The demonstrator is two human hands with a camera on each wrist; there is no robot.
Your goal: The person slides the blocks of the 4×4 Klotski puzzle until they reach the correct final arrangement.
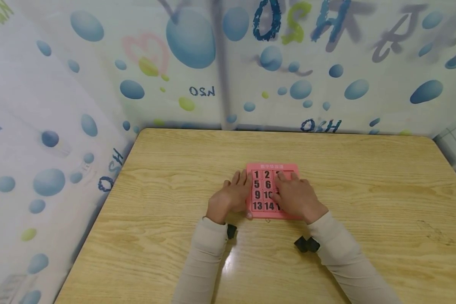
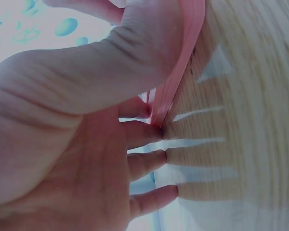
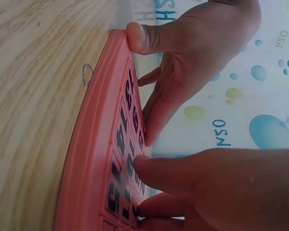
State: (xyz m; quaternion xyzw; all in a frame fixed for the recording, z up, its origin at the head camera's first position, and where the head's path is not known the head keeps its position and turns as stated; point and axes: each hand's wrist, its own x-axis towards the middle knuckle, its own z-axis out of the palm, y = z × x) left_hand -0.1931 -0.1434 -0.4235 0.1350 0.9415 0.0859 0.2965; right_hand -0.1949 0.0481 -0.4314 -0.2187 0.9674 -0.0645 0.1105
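Note:
A pink number sliding puzzle (image 1: pixel 269 215) lies flat on the wooden table, its square tiles printed with black numbers in rows. Along the puzzle's left side rests my left hand (image 1: pixel 232 196), its fingers spread and fairly straight. Its thumb (image 3: pixel 140 38) touches the near-left corner, while the other fingertips reach down to the table beside the frame. Over the right-hand columns lies my right hand (image 1: pixel 298 196), fingertips on the tiles. Its thumb (image 3: pixel 159 171) touches the number face too. Several tiles on the right are hidden beneath this hand.
The wooden table (image 1: pixel 167 177) has rounded far corners. A pale curtain (image 1: pixel 243 76) printed with blue drops and letters hangs behind it and on the left. Black pieces (image 1: pixel 307 244) sit at the cuffs of both light sleeves.

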